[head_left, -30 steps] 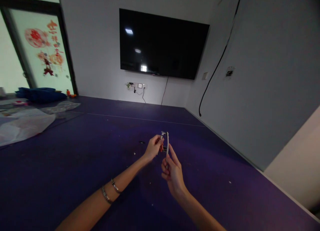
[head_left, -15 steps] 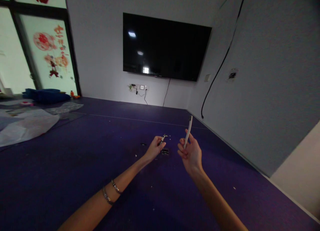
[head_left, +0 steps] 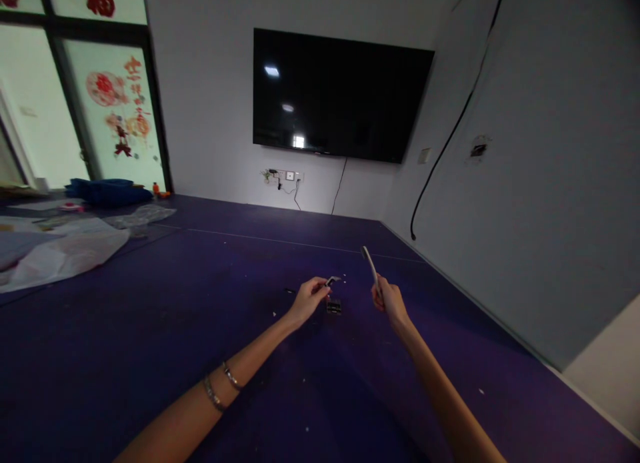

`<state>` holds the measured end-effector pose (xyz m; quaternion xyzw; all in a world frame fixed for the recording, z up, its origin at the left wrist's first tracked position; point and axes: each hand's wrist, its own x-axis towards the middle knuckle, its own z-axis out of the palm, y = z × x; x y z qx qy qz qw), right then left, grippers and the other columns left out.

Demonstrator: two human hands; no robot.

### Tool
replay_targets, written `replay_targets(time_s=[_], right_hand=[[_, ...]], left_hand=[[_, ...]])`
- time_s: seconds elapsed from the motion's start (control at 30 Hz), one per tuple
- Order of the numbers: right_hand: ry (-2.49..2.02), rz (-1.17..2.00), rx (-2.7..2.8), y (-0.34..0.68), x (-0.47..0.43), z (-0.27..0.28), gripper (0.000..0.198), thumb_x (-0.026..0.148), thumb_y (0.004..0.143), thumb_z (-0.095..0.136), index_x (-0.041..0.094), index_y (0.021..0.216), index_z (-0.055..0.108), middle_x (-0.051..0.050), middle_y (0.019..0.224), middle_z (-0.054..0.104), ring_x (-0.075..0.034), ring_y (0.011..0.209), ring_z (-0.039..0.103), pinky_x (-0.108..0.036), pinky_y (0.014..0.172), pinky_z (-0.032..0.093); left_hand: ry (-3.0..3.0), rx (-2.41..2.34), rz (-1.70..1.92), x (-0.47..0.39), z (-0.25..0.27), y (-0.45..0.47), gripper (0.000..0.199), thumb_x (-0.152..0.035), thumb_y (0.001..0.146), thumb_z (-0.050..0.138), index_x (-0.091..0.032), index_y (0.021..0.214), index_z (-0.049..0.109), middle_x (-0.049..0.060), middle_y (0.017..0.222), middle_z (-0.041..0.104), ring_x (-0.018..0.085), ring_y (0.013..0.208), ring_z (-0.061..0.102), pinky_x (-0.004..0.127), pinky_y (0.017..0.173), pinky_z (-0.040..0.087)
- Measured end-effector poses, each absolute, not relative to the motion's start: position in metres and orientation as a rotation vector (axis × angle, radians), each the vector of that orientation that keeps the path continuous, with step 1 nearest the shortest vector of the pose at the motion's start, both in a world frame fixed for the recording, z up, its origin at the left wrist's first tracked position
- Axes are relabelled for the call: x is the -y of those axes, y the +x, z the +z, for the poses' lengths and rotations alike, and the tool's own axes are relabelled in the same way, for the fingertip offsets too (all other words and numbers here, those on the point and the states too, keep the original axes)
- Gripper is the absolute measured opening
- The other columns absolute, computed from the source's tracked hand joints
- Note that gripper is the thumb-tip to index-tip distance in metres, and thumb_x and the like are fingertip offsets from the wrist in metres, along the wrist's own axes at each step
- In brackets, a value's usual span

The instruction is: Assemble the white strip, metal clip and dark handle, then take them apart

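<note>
Holds small silvery tool (head_left: 331, 281) in left hand (head_left: 310, 297), in a narrow pinch of thumb and fingers, with tip pointing right; cannot tell exact kind. Grips pale toothbrush (head_left: 371, 265) in right hand (head_left: 391, 300), with fingers closed around lower handle and dark-bristled head raised, leaning left. Holds both above purple surface (head_left: 200, 329), apart from each other. See small black box-like item (head_left: 334, 307) just below tool in view. Note dark strip (head_left: 289, 291) farther left, white specks (head_left: 275, 314) nearby. Record wall-mounted television (head_left: 340, 96) beyond, crumpled plastic sheet (head_left: 75, 249) at left
</note>
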<state>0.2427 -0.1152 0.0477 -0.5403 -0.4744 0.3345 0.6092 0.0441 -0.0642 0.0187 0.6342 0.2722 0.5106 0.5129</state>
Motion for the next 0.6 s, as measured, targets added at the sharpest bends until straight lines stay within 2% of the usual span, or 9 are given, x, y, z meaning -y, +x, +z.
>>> replay_targets(time_s=[0.17,0.43,0.6], right_hand=[[-1.516,0.427,1.259,0.251,0.113,0.035,0.056,0.057,0.076,0.042,0.018,0.036,0.04,0.001,0.035,0.034,-0.009,0.037,0.034,-0.025,0.044,0.024],[-1.664,0.108,1.462,0.239,0.113,0.026,0.057,0.058,0.079,0.035,0.018,0.039,0.036,0.0,0.04,0.033,-0.009,0.04,0.031,-0.026,0.044,0.016],[-1.678,0.058,1.459,0.241,0.113,0.02,0.057,0.059,0.08,0.031,0.018,0.04,0.035,0.0,0.041,0.033,-0.009,0.04,0.032,-0.025,0.043,0.016]], left_hand=[[1.541,-0.647,1.235,0.064,0.018,0.044,0.022,-0.028,0.077,0.053,-0.012,0.09,0.059,0.001,0.07,0.057,0.009,0.056,0.05,0.023,0.059,0.042],[1.629,-0.693,1.298,0.074,0.023,0.044,0.02,-0.026,0.081,0.046,-0.012,0.089,0.057,-0.002,0.064,0.051,0.008,0.053,0.043,0.021,0.053,0.033],[1.62,-0.686,1.294,0.074,0.021,0.047,0.02,-0.026,0.081,0.044,-0.012,0.088,0.056,-0.003,0.062,0.047,0.007,0.051,0.039,0.021,0.051,0.03]])
